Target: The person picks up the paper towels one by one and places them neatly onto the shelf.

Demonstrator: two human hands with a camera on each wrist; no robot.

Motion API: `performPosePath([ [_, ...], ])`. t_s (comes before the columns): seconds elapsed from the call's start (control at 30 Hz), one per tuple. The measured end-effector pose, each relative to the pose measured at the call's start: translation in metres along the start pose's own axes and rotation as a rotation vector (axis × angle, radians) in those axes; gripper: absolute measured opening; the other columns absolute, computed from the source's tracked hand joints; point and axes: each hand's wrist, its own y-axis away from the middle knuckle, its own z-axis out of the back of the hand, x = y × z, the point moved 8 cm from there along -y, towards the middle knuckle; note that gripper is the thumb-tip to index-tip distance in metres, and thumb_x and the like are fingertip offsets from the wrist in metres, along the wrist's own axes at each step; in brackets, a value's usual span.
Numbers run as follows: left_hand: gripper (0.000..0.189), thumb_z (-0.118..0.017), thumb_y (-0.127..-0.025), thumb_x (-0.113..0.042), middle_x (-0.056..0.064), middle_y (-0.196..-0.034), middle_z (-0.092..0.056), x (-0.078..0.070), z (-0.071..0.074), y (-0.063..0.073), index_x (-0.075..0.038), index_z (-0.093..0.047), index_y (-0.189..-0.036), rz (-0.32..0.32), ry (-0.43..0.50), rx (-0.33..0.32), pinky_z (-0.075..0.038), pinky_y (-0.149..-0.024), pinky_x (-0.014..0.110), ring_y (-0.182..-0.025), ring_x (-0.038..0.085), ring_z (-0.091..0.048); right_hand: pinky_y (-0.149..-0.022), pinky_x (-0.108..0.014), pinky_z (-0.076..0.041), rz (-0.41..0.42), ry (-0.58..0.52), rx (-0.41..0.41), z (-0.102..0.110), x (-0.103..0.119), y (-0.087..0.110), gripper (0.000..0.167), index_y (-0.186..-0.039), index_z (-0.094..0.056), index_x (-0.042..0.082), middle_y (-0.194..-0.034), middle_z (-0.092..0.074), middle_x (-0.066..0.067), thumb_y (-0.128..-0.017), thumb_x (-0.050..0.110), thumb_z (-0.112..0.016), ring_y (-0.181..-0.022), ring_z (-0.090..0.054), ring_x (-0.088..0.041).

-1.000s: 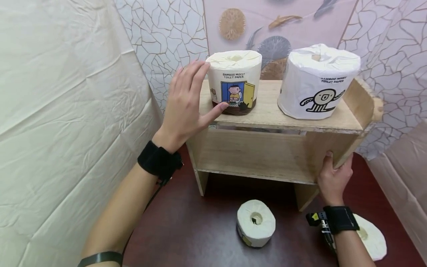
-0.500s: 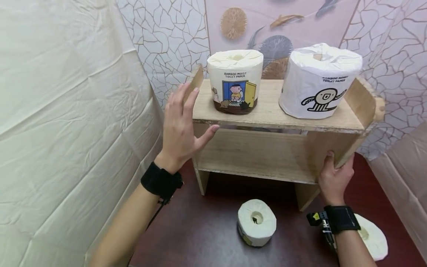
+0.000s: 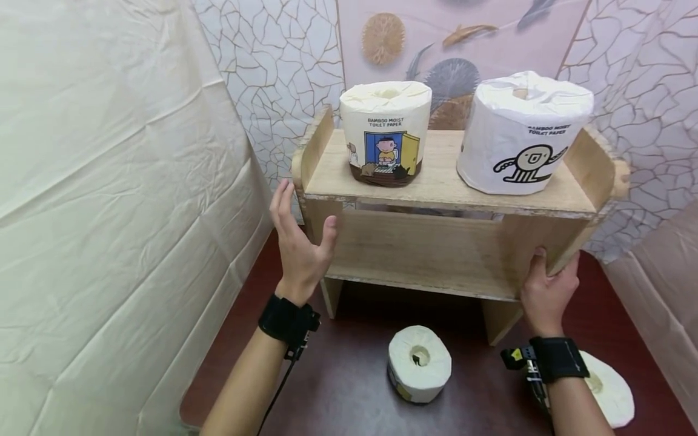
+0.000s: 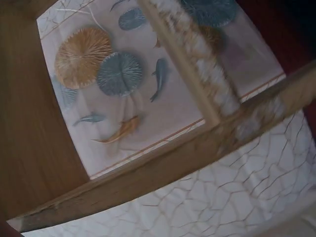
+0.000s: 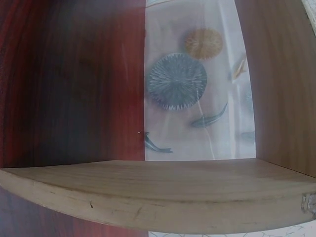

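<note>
My left hand is raised at the left side panel of a small wooden shelf, its thumb and fingers spread apart. The fingertips reach up beside that panel's front edge. Lower on the opposite side, my right hand grips the right side panel, thumb on the inner face and fingers around the outside. Two wrapped toilet paper rolls stand upright on the top board: a cream roll with a cartoon print on the left and a white roll on the right. Neither wrist view shows a hand, only shelf boards.
On the dark red table in front of the shelf stands another toilet paper roll. A further roll is partly hidden by the right forearm. Cream cloth hangs at the left, and a patterned backdrop rises behind.
My left hand has moved away from the cream roll, down to beside the shelf's left side panel. The right hand keeps its grip, and the rolls stay in place.
</note>
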Motion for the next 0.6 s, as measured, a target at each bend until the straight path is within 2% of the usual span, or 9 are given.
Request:
performPosePath([
  [0.2, 0.078, -0.057, -0.104, -0.05, 0.027, -0.158, -0.038, 0.018, -0.01, 0.021, 0.003, -0.034, -0.156, 0.102, 0.006, 0.016, -0.032, -0.122, 0.05, -0.15, 0.034, -0.037, -0.084, -0.018, -0.043, 0.004, 0.008, 0.002, 0.002, -0.001, 0.0, 0.044, -0.147, -0.06, 0.019, -0.118, -0.071, -0.013, -0.102, 0.018, -0.061, -0.1, -0.062, 0.001],
  [0.37, 0.078, -0.059, -0.104, -0.046, 0.027, -0.154, -0.043, 0.031, -0.018, 0.039, 0.007, -0.035, -0.156, 0.183, 0.007, 0.027, -0.036, -0.118, 0.052, -0.143, 0.036, -0.044, -0.082, -0.018, -0.042, 0.012, 0.001, 0.01, 0.002, 0.0, 0.001, 0.044, -0.147, -0.06, 0.018, -0.113, -0.07, -0.003, -0.103, 0.019, -0.061, -0.098, -0.061, 0.001],
  [0.47, 0.074, -0.063, -0.103, -0.039, 0.026, -0.15, -0.047, 0.038, -0.021, 0.045, 0.006, -0.036, -0.156, 0.214, 0.031, 0.018, -0.042, -0.112, 0.054, -0.137, 0.037, -0.05, -0.081, -0.018, -0.041, 0.015, 0.003, 0.025, 0.0, 0.001, 0.001, 0.044, -0.148, -0.058, 0.019, -0.114, -0.069, -0.001, -0.104, 0.019, -0.06, -0.098, -0.061, 0.001],
  [0.6, 0.069, -0.067, -0.102, -0.03, 0.023, -0.144, -0.054, 0.048, -0.026, 0.051, 0.001, -0.039, -0.156, 0.261, 0.077, 0.016, -0.05, -0.1, 0.056, -0.126, 0.037, -0.058, -0.081, -0.018, -0.041, 0.021, 0.01, 0.039, 0.0, 0.002, 0.0, 0.046, -0.151, -0.056, 0.022, -0.12, -0.07, -0.01, -0.105, 0.02, -0.059, -0.101, -0.061, 0.002],
])
